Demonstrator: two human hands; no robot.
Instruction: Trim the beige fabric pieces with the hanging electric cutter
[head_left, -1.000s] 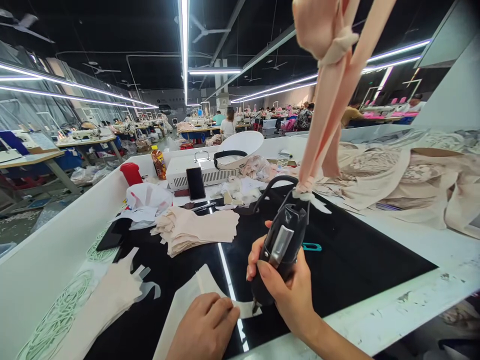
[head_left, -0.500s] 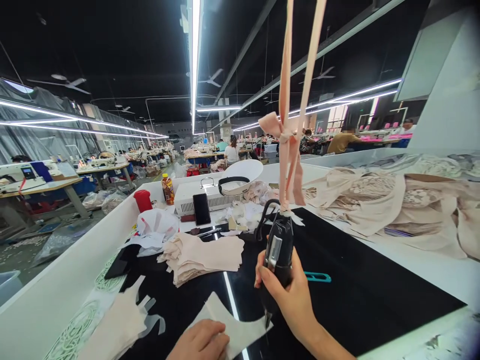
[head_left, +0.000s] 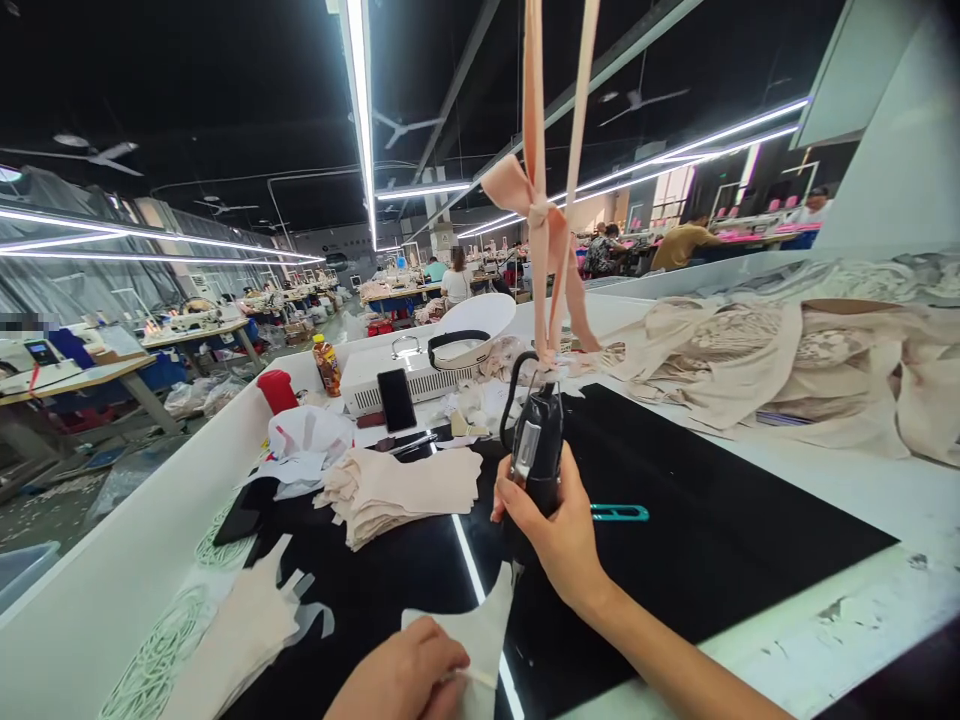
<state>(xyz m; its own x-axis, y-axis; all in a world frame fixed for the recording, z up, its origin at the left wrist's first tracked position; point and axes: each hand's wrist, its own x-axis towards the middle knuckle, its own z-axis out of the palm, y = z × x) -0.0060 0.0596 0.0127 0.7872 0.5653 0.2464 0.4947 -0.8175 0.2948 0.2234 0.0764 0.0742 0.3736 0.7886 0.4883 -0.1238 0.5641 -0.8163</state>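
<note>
Workshop bg; black tabletop near, pale fabric pc. at near ctr.
Our R hand grips a black tool, peach straps at its top. Our L hand lies on the fabric pc., fingers curled; we can't tell if pinching. Cloth stack lies farther off, to L; teal item just R of R hand.
</note>
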